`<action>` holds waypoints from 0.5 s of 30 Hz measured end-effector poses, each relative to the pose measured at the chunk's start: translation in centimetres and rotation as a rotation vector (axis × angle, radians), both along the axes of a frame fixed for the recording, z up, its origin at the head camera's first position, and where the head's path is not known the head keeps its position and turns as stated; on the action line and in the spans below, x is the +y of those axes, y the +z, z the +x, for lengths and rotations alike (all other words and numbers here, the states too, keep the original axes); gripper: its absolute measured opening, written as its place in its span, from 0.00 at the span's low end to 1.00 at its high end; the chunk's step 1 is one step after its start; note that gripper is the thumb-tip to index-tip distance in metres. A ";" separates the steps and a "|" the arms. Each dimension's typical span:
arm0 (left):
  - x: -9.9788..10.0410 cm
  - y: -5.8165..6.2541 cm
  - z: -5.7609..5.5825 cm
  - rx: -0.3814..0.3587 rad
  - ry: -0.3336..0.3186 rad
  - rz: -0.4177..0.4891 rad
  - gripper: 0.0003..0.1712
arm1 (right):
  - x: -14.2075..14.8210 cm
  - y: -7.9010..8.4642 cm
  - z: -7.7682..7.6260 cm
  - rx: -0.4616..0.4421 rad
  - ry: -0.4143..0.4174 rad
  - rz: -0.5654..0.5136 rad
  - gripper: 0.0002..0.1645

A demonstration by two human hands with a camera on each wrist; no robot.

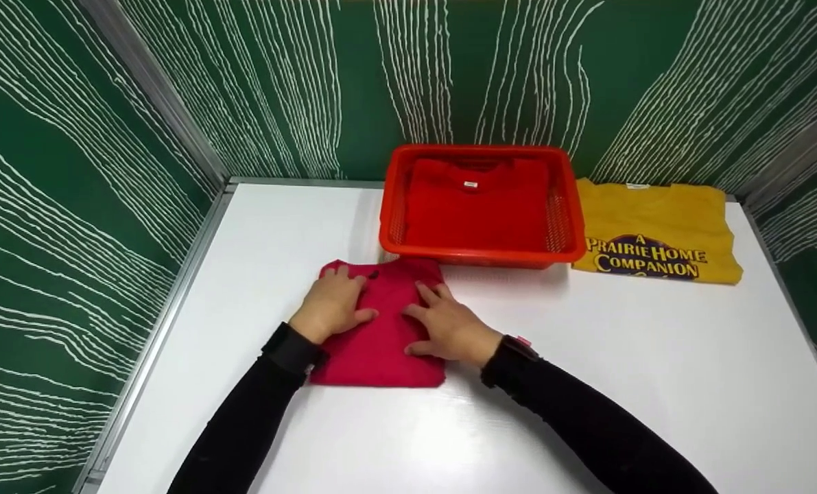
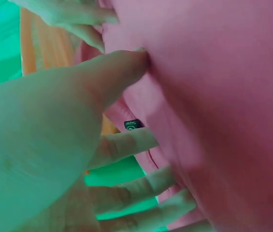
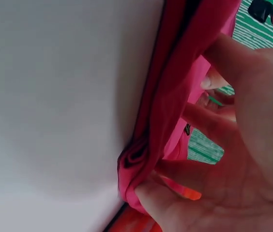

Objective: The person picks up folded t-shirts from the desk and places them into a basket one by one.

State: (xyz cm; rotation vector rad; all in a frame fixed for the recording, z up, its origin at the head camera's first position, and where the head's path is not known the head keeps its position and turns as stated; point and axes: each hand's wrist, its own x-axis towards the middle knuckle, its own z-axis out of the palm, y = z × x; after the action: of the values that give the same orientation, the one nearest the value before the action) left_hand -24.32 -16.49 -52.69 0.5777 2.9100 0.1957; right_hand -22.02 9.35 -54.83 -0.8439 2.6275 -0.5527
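A folded magenta T-shirt [image 1: 384, 357] lies on the white table [image 1: 518, 425], its neckline toward the basket. My left hand [image 1: 333, 305] rests on its left side with fingers spread near the collar. On the right side, my right hand [image 1: 453, 329] touches the cloth with spread fingers. In the left wrist view, a small dark size label [image 2: 131, 124] shows at the collar beside the fingers. Rolled layers of the shirt's side edge [image 3: 148, 159] appear in the right wrist view, with the right fingertips against the cloth.
Behind the magenta shirt stands a red plastic basket [image 1: 483, 257] holding a folded red shirt [image 1: 477, 213]. To its right lies a folded yellow printed shirt [image 1: 655, 219]. Green walls with white lines [image 1: 360, 89] enclose the table's back and sides.
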 end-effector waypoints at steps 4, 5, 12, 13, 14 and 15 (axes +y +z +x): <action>1.5 -0.1 0.7 -0.013 -0.057 0.049 0.40 | 3.1 0.0 0.3 -0.003 -0.015 0.001 0.43; 1.8 -0.2 0.9 -0.020 -0.072 0.066 0.41 | 3.9 0.1 0.4 -0.001 -0.017 -0.001 0.43; 3.6 -0.6 1.8 -0.075 -0.165 0.209 0.41 | 8.5 0.0 1.1 0.044 -0.032 -0.008 0.42; 3.9 -0.7 1.9 -0.088 -0.174 0.224 0.40 | 9.0 0.1 1.2 0.049 -0.037 -0.007 0.42; 4.1 -0.7 1.9 -0.100 -0.181 0.238 0.39 | 9.6 0.1 1.3 0.051 -0.043 -0.008 0.42; 4.4 -0.7 1.9 -0.113 -0.189 0.248 0.38 | 10.1 0.1 1.3 0.054 -0.048 -0.009 0.42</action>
State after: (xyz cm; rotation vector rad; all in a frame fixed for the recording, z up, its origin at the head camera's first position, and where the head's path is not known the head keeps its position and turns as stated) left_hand -22.41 -12.09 -53.40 0.8456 2.7204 0.5488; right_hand -20.67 19.42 -54.69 -0.8104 2.7026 -0.5618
